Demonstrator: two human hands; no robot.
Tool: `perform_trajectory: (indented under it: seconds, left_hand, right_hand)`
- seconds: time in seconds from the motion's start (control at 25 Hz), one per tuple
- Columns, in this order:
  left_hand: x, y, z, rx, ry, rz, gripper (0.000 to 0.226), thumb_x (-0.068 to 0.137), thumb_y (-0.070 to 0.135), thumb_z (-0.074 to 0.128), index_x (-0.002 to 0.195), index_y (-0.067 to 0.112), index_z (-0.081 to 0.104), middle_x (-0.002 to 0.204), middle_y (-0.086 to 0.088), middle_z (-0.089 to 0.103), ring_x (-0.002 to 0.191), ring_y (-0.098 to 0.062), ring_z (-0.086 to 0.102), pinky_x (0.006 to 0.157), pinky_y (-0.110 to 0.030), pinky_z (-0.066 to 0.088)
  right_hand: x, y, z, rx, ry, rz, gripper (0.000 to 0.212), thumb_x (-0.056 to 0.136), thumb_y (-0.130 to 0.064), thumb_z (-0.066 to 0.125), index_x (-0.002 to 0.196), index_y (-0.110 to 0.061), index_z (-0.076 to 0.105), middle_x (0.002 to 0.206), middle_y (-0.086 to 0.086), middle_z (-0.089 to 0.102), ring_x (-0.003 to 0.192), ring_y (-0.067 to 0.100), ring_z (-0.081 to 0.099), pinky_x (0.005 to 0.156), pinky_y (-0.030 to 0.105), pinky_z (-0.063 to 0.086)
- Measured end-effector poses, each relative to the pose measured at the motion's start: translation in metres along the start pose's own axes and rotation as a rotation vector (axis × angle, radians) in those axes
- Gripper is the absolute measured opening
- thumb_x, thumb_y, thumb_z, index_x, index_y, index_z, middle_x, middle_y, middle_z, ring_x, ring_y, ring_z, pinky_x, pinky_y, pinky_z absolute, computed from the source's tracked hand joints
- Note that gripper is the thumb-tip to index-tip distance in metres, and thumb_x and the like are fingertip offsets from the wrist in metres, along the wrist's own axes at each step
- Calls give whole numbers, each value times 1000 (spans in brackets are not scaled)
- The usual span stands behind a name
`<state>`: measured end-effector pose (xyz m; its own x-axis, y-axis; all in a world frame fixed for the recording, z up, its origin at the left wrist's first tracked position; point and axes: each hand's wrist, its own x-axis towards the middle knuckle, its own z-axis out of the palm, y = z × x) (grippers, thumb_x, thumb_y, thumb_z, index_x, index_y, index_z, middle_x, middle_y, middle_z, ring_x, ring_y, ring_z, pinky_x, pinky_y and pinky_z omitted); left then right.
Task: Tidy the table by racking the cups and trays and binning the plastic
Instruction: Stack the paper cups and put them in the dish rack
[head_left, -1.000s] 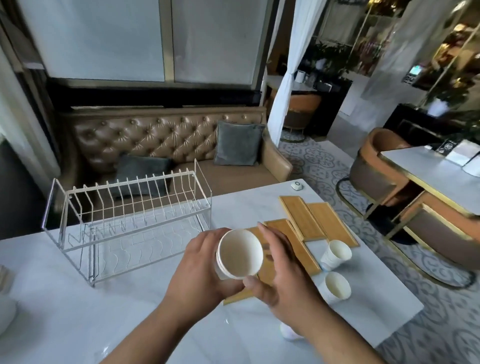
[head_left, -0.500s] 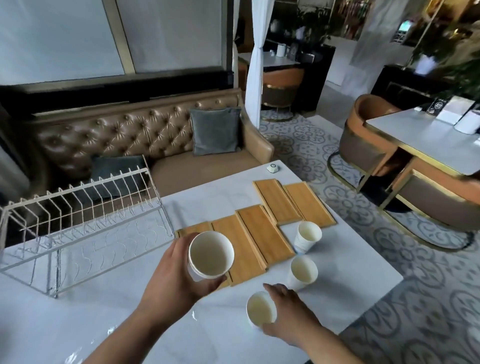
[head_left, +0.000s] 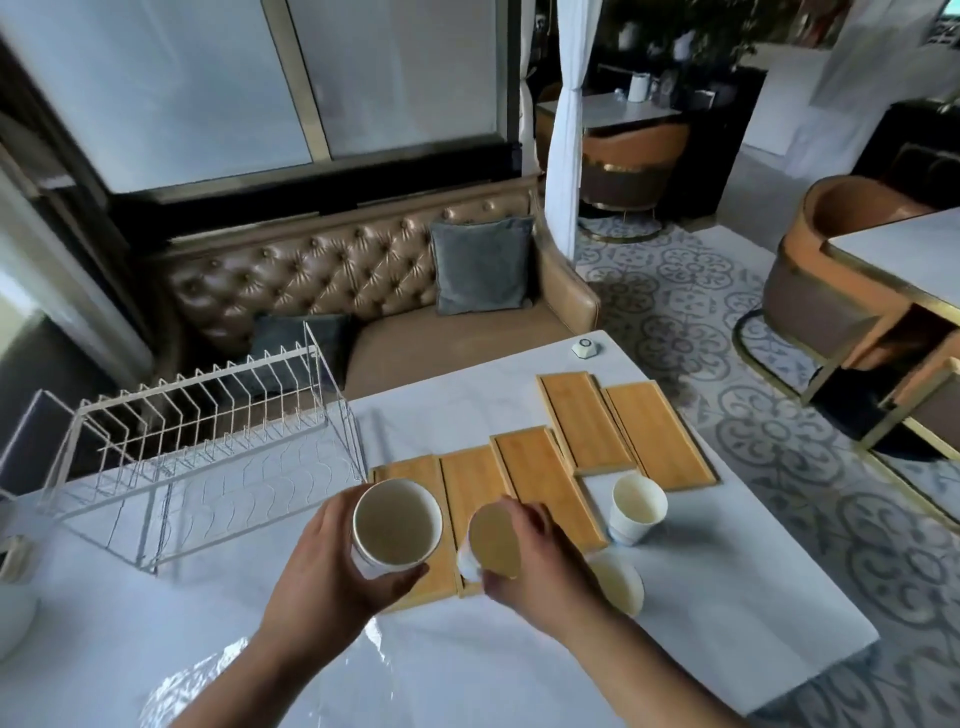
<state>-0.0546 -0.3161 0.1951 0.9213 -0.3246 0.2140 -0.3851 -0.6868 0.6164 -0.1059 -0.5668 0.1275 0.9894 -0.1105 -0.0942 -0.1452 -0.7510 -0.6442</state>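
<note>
My left hand (head_left: 332, 577) holds a white cup stack (head_left: 397, 522) with its mouth tilted toward me, above the near end of the wooden trays. My right hand (head_left: 540, 566) grips a second white cup (head_left: 493, 540), lifted and tipped, right beside the first. Two more white cups stand on the table: one (head_left: 636, 506) upright to the right, one (head_left: 618, 582) partly hidden behind my right hand. Several bamboo trays (head_left: 530, 478) lie flat side by side. The white wire rack (head_left: 197, 447) stands to the left. Clear plastic (head_left: 208, 680) lies crumpled near the front edge.
The marble table (head_left: 727, 597) ends close on the right and far sides. A small white device (head_left: 584, 348) sits at the far corner. A white rounded object (head_left: 13, 613) sits at the left edge. A tufted sofa with grey cushions is behind the table.
My right hand has picked a cup off the table and raised it next to the cup in my left hand. The view has swung back left, showing more of the rack.
</note>
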Motion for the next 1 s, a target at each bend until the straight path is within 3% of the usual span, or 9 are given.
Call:
perform_trajectory:
  seconds: [0.12,0.24,0.48,0.68,0.8,0.92,1.0]
  left_hand:
    - [2,-10,-6,-28,41,-31,84,59,50,95,128,42,48,120,20,59,110,-12,59,88,-28,47]
    - [4,-18,-18,-80,53,-34,84,60,52,94,128,47,44,122,22,57,115,-11,58,91,-27,46]
    - [16,-22,-56,-156,82,69,77,59,58,87,122,54,44,119,32,54,112,1,54,85,-23,47]
    - [7,-13,-77,-195,60,274,70,70,55,75,125,69,35,128,48,44,123,12,45,96,-13,39]
    - [0,-18,-84,-241,42,295,69,71,58,73,125,72,33,129,52,41,121,13,45,95,-10,38]
    - [-3,-24,-83,-290,10,314,71,67,57,78,125,69,39,124,45,47,118,10,49,96,-15,42]
    - [-2,-28,-80,-309,0,291,70,64,58,80,122,61,42,122,39,49,116,6,52,96,-23,47]
  right_hand:
    - [20,-54,-63,229,314,-140,89,78,-49,75,154,-42,29,144,-24,39,134,-2,41,105,14,38]
    - [14,-107,-105,335,474,-323,86,78,-51,73,154,-45,31,141,-36,40,136,-11,39,102,3,32]
    - [-17,-179,-76,135,209,-396,84,76,-47,67,145,-70,24,134,-35,36,126,-12,42,98,4,35]
    - [-25,-204,-20,-72,155,-394,82,82,-52,54,150,-68,11,154,-23,14,137,9,39,107,31,45]
    - [-31,-208,-6,-102,154,-356,78,87,-58,52,150,-69,7,161,-21,5,144,16,35,111,34,41]
    - [-35,-203,-4,-92,120,-299,74,87,-71,52,147,-73,8,162,-32,-3,148,7,28,113,31,34]
    - [-39,-192,-7,-16,156,-269,73,88,-79,48,151,-67,12,164,-33,1,151,-4,18,115,26,27]
